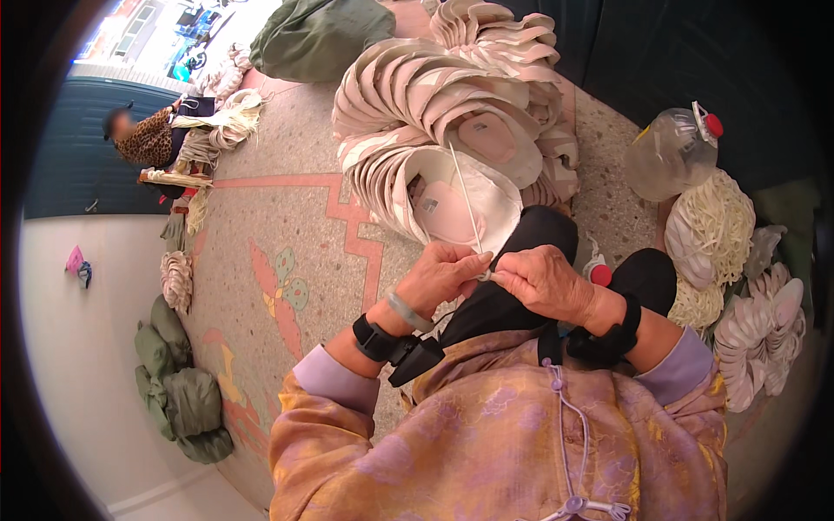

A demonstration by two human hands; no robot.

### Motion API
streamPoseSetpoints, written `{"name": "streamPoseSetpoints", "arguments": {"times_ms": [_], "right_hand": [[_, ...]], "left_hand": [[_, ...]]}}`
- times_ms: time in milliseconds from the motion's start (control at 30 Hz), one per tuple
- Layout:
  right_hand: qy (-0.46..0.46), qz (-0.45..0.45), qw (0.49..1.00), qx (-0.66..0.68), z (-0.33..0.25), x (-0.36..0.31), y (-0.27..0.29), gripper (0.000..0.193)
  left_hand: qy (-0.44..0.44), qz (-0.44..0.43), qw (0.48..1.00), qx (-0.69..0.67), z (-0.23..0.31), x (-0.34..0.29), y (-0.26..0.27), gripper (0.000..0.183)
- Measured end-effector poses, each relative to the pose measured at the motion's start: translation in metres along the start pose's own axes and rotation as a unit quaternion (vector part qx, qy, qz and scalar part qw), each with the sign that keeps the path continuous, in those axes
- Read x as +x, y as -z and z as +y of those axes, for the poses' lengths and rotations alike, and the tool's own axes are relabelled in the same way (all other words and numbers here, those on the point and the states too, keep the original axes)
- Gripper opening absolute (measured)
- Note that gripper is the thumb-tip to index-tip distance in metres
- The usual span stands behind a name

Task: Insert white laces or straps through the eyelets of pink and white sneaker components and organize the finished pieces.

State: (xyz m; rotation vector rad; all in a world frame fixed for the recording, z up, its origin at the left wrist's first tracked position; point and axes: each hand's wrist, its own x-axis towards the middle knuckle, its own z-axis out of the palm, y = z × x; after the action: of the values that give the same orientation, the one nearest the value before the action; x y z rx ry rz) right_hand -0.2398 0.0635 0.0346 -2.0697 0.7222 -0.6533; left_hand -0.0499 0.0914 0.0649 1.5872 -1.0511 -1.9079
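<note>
A thin white cord (466,193) runs taut from a big bundle of nested beige shoe uppers (434,87) down to my hands. My left hand (445,276) is closed, its thumb and fingers pinching the cord's near end. Close against it, my right hand (547,282) is closed too, pinching the same cord where it looks looped or knotted; the fingers partly hide this spot. The nearest upper (491,195) lies just beyond my fingertips, its pale inner side with a pinkish oval patch facing up. The bundle rests on the floor by my dark-trousered knee.
A clear plastic jug with a red cap (678,152) stands at the right, near pale strips (717,217) and more strung uppers (764,339). Green sacks (321,39) lie at the back, others (187,399) by the left wall. Another person (148,139) sits far left beside bundled strips.
</note>
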Motion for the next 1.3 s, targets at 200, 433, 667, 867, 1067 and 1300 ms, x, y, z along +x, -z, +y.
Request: {"name": "streamPoseSetpoints", "arguments": {"times_ms": [200, 433, 667, 867, 1067, 1300], "right_hand": [[-0.221, -0.058, 0.93, 0.288, 0.008, 0.023, 0.005, 0.026], [-0.365, -0.007, 0.714, 0.597, 0.038, 0.07, -0.025, 0.018], [-0.385, 0.076, 0.657, 0.643, 0.042, 0.087, -0.021, 0.009], [-0.395, 0.076, 0.656, 0.638, 0.056, 0.095, 0.0, 0.011], [-0.389, 0.071, 0.726, 0.562, 0.056, 0.102, 0.008, 0.013], [-0.387, 0.047, 0.752, 0.531, 0.064, 0.104, 0.006, 0.011]], "left_hand": [[-0.018, 0.014, 1.0, 0.007, -0.002, -0.005, 0.004, 0.031], [-0.034, 0.037, 0.999, 0.008, 0.001, 0.0, -0.009, 0.031], [-0.022, 0.025, 0.999, -0.019, -0.007, 0.012, -0.001, 0.025], [-0.018, 0.003, 0.999, -0.045, -0.006, 0.018, -0.005, 0.022], [-0.026, -0.029, 0.999, -0.03, -0.008, 0.02, -0.013, 0.026], [-0.045, 0.004, 0.999, 0.001, -0.017, 0.01, -0.025, 0.028]]}}
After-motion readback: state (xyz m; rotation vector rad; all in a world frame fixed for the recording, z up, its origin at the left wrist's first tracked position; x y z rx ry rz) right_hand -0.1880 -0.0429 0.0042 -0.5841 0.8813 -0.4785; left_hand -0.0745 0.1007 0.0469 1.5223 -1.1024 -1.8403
